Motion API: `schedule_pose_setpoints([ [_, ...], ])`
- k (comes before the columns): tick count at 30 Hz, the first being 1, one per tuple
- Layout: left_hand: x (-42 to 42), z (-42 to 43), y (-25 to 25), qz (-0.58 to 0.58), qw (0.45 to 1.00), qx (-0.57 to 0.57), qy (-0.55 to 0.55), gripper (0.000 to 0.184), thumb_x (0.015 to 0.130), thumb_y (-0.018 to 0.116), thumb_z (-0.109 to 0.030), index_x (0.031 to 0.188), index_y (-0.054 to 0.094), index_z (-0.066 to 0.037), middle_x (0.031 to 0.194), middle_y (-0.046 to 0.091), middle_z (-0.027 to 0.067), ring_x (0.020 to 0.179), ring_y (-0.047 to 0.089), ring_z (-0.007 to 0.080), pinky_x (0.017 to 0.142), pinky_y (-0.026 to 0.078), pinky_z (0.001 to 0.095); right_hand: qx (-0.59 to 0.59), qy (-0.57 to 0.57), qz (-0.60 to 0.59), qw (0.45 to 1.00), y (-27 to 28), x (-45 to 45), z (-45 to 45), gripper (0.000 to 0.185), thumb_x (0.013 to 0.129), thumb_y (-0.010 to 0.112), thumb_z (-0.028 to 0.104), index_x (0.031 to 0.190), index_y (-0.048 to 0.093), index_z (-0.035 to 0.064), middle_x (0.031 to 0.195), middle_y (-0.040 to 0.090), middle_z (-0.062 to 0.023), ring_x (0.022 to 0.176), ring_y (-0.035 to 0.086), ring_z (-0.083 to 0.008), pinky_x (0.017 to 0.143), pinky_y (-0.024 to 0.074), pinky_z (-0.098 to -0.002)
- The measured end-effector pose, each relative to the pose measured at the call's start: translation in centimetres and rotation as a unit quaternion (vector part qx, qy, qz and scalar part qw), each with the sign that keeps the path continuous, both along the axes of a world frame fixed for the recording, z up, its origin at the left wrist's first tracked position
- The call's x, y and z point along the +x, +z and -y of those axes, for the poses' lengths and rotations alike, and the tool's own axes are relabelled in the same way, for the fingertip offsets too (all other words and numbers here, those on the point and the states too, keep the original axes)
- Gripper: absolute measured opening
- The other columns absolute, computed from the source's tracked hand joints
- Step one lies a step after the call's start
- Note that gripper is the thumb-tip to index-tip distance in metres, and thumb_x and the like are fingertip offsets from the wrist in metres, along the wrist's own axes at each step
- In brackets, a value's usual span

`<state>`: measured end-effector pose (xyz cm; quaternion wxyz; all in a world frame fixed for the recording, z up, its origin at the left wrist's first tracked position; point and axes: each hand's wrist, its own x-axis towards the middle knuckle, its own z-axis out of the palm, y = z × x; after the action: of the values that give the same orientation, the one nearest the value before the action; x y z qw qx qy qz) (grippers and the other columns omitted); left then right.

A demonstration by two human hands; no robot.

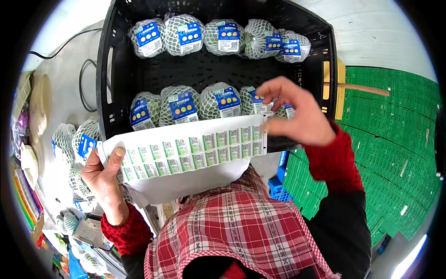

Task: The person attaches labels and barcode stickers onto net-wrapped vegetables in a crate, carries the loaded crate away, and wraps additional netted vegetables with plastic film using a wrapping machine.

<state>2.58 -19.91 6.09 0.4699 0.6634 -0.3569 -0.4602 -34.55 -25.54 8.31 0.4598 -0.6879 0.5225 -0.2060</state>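
My left hand [108,179] grips the left end of a sheet of stickers [188,160], thumb on top and fingers beneath. Rows of small green-and-white labels with square codes cover the sheet, and pale backing paper hangs below it. At the sheet's right end, my right hand [299,114] has its thumb and fingers apart, the thumb close to the edge. Just beyond is a black crate [200,69] with two rows of round green produce in white nets [179,104], bearing blue tags. The sheet and my right hand partly hide the near row.
More netted produce [86,142] lies left of the crate, near a dark cable [81,83]. Stacked green crates [390,139] fill the right side. A blue plastic crate [278,188] stands low beside the plaid apron [227,218].
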Motion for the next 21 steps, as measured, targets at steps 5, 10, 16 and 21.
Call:
schedule_pose_setpoints([
  [5,-0.1,-0.3,-0.2,-0.023,0.999,-0.009,0.023,0.023,0.077,0.08,-0.005,0.097,0.071,0.002,0.087,0.072,0.0083,0.076,0.064,0.0103,0.075,0.048,0.0242,0.236,-0.108,0.052,0.964,0.8,0.1,-3.2,0.047,0.078,0.078,0.009,0.12,0.056,0.0042,0.093,0.064,-0.0044,0.081,0.06,-0.0091,0.072,0.0486,-0.0222],
  [10,0.2,-0.8,-0.7,-0.017,1.0,-0.001,0.012,0.022,0.077,0.079,-0.004,0.096,0.071,0.003,0.087,0.072,0.0088,0.076,0.064,0.0108,0.076,0.049,0.0245,0.216,-0.141,0.246,0.934,-1.5,1.2,-4.5,0.04,0.086,0.066,-0.003,0.124,0.057,-0.0019,0.099,0.066,-0.0053,0.084,0.062,-0.0076,0.073,0.0517,-0.0231],
  [16,0.9,-1.7,-1.7,-0.013,1.0,0.001,-0.011,0.024,0.08,0.078,-0.008,0.1,0.07,0.001,0.089,0.071,0.0063,0.076,0.063,0.0107,0.076,0.049,0.025,0.209,-0.158,0.22,0.939,-0.6,1.0,-5.6,0.032,0.087,0.065,-0.003,0.119,0.062,-0.0035,0.099,0.067,-0.0056,0.084,0.061,-0.0064,0.073,0.051,-0.0216],
  [21,1.2,-2.1,-1.9,-0.03,0.999,-0.004,-0.014,0.023,0.08,0.077,-0.008,0.1,0.07,0.001,0.089,0.071,0.0064,0.077,0.063,0.0102,0.076,0.049,0.0248,0.214,-0.146,0.179,0.949,0.1,1.2,-5.8,0.025,0.087,0.065,-0.001,0.112,0.064,-0.0042,0.096,0.066,-0.0044,0.081,0.059,-0.005,0.069,0.0494,-0.0211],
])
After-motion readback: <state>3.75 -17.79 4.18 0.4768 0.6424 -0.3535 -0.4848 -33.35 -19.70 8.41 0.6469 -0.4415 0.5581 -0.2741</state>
